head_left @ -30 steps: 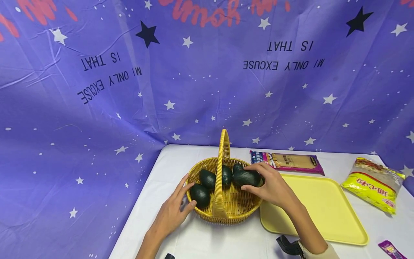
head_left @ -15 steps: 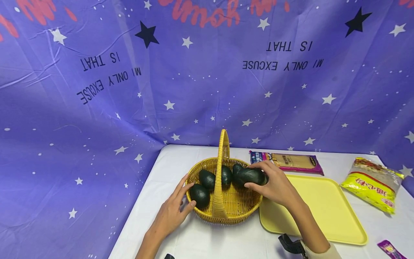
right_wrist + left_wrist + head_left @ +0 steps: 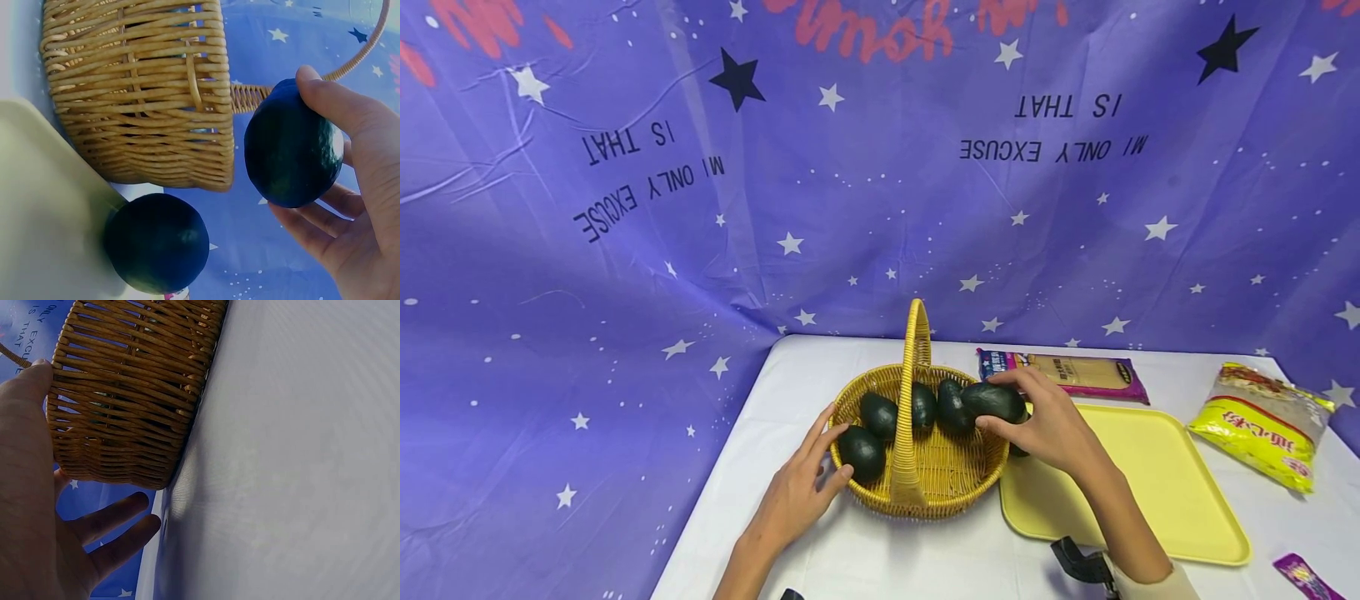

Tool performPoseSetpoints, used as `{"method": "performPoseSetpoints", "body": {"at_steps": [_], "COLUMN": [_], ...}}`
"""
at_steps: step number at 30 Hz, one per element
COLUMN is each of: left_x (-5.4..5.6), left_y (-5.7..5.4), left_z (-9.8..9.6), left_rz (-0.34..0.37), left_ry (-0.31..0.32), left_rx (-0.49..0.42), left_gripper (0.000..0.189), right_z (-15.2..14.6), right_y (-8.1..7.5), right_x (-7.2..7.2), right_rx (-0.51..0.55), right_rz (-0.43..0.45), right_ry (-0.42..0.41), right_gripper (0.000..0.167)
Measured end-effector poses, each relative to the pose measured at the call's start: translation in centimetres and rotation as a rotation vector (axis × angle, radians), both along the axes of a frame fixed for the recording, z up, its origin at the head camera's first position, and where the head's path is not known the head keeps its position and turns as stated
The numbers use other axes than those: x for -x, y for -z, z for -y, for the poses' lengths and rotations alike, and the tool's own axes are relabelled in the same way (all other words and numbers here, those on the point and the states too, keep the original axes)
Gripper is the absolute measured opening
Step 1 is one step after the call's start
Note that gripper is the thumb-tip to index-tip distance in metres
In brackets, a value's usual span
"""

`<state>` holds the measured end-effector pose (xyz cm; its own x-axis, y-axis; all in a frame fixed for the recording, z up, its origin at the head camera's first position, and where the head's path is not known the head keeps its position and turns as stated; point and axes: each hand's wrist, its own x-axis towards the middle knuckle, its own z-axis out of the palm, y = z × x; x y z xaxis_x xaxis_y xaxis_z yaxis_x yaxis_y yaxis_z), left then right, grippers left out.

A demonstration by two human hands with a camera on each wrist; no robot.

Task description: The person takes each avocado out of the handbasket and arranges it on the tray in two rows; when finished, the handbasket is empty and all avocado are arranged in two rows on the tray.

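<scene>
My right hand (image 3: 1051, 425) pinches a dark green avocado (image 3: 992, 402) between thumb and fingers, over the right rim of the yellow wicker basket (image 3: 951, 508). The right wrist view shows this avocado (image 3: 292, 147) raised beside the basket's top edge. Beneath the hand, another avocado (image 3: 157, 244) rests on the yellow tray (image 3: 1150, 492), mostly hidden in the head view. My left hand (image 3: 801, 492) rests at the basket's left rim, thumb touching the rim and other fingers spread. Inside the basket lie several avocados, one (image 3: 861, 454) near the left hand and one (image 3: 953, 408) right of the handle.
A packet of noodles (image 3: 1082, 375) lies behind the tray. On the right is a yellow bag (image 3: 1262, 425) with a clear window, and nearer, a small purple packet (image 3: 1307, 575). The basket handle (image 3: 910, 400) arches high over its middle. A purple starry cloth (image 3: 880, 208) hangs behind.
My right hand has moved right with the avocado, from inside the basket's right side to over its rim, uncovering another avocado left of it. The left hand has stayed in place.
</scene>
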<state>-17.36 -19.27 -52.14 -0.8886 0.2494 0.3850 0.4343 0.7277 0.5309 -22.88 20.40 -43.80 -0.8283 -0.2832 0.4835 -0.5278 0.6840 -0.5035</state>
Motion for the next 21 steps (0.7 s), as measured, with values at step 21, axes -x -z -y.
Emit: {"method": "performPoseSetpoints", "body": {"at_steps": [21], "left_x": [0.2], "left_y": [0.3], "left_z": [0.0], "left_rz": [0.030], "left_ry": [0.008], "left_rx": [-0.024], "left_gripper": [0.059], "right_z": [-2.0], "right_y": [-0.2], "right_x": [0.5], "right_rx": [0.019], "right_rz": [0.025], "right_ry": [0.086], "right_gripper": [0.060]}}
